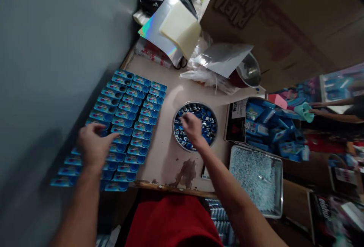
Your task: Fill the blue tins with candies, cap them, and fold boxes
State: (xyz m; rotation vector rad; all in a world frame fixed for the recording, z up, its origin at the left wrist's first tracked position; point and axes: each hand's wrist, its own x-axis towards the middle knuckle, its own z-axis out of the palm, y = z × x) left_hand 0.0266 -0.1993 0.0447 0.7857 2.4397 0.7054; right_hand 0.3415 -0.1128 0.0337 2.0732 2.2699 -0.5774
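Note:
Three long columns of blue packs [123, 114] lie on the left of the table, and several at the far left end show dark round openings. My left hand [95, 141] is over the leftmost column, its thumb and forefinger apart and nothing visible between them. A round metal bowl [174, 135] holds many small blue and silver round pieces [209, 125]. Over the bowl is my right hand [192, 127], with curled fingers pressed together; whatever they hold is hidden by the hand and blur.
An open box [236, 120] of blue packages [273, 125] stands right, beside a metal tray [280, 186] of small pale pieces. Plastic sheets [182, 23], scissors [181, 63] and a metal bowl [251, 71] lie behind. A large cardboard box [278, 23] and another person's arms [338, 112] are beyond.

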